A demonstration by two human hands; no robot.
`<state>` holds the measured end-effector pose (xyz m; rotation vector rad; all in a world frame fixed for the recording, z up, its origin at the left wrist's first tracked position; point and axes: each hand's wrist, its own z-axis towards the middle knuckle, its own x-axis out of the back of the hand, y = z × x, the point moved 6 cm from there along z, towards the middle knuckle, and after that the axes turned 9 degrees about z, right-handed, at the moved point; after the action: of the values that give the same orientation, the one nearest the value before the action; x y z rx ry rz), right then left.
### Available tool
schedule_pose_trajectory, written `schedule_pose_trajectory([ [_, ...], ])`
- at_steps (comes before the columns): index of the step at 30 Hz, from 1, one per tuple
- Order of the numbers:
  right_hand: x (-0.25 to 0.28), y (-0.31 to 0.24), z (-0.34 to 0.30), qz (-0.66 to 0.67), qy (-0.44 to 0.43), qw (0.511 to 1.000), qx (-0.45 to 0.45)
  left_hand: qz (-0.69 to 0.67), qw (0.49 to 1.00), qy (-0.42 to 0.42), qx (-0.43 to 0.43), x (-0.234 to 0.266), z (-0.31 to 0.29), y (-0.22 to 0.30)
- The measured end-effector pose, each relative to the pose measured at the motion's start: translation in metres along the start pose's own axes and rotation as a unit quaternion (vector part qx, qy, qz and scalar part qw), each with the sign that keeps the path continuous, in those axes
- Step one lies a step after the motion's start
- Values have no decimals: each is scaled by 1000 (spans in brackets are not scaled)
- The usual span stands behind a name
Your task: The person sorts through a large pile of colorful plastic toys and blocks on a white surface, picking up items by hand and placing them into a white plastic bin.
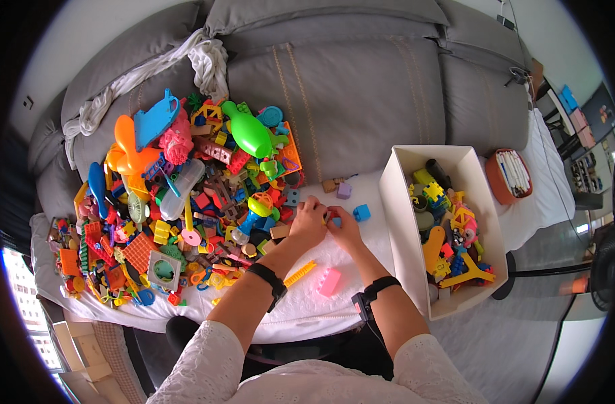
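Presently, left to right: toy heap (pixel 140 253); left hand (pixel 310 223); small blue piece (pixel 337 221), at the fingertips; right hand (pixel 346 233); white bin (pixel 400 222). I cannot tell whether either hand clamps it. Step, I judge: piece handling; next calls for a sure pinch.

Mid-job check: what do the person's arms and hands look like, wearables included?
The left hand and right hand are ungloved. White, patterned short sleeves. Left forearm: black strap. Right: a similar strap with small dark box and thin dark cable.
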<state>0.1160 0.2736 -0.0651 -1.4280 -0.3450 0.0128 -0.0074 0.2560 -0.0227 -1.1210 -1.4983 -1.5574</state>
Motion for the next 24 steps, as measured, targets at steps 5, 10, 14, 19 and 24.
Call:
schedule_pose_trajectory([
  [5,-2,-3,-14,-17,18,1000,1,32,989,-97,104,-1,0,-12],
  [10,-1,0,-8,-14,-9,1000,0,13,996,-49,67,-7,-3,-8],
  [14,1,35,-21,253,12,942,-219,-60,998,-16,24,-14,-7,-14],
  [19,-6,28,-39,157,30,976,-151,58,989,-122,60,-6,-3,12],
  [24,1,11,-71,215,65,939,-262,53,992,-112,13,5,-18,9],
])
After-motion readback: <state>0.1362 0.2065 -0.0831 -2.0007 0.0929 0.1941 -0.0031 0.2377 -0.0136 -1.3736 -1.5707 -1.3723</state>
